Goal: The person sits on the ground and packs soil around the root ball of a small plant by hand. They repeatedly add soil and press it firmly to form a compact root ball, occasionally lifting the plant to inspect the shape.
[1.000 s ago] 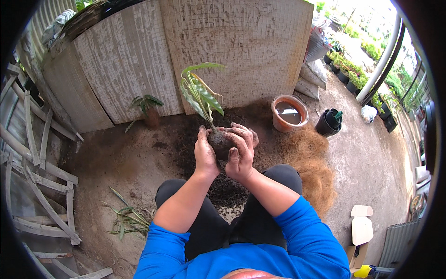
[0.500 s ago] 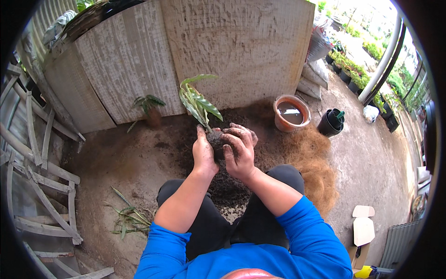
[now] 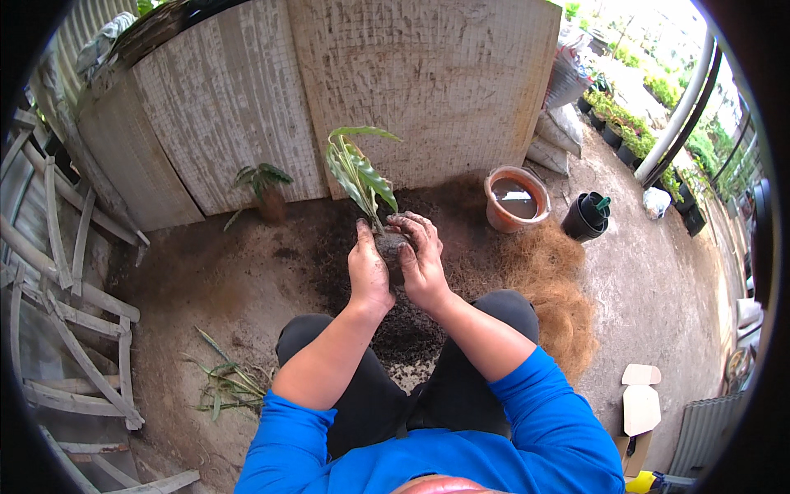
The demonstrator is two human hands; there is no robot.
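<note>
A leafy plant [image 3: 355, 174] with long, patterned green leaves stands upright between my hands, its leaves leaning a little left. Dark soil packs its root ball [image 3: 391, 244], which is partly hidden by my fingers. My left hand [image 3: 369, 267] wraps the ball's left side, thumb up near the stem. My right hand [image 3: 422, 259], dirty with soil, curves over the right side with its fingers pressed against the ball. Beneath both hands, loose dark soil [image 3: 403, 329] lies heaped on the ground between my knees.
Brown fibre [image 3: 559, 300] lies right of my knee. Behind it stand a clay-coloured bucket of murky water [image 3: 494, 216] and black pots [image 3: 580, 221]. Another plant [image 3: 270, 206] leans by the wooden boards [image 3: 239, 99]. Cut leaves [image 3: 234, 383] lie left; wooden slats [image 3: 74, 329] edge that side.
The plant has turned slightly and its leaves have shifted a little right. My right hand's fingers have moved slightly left and lie closer together around the root ball.
</note>
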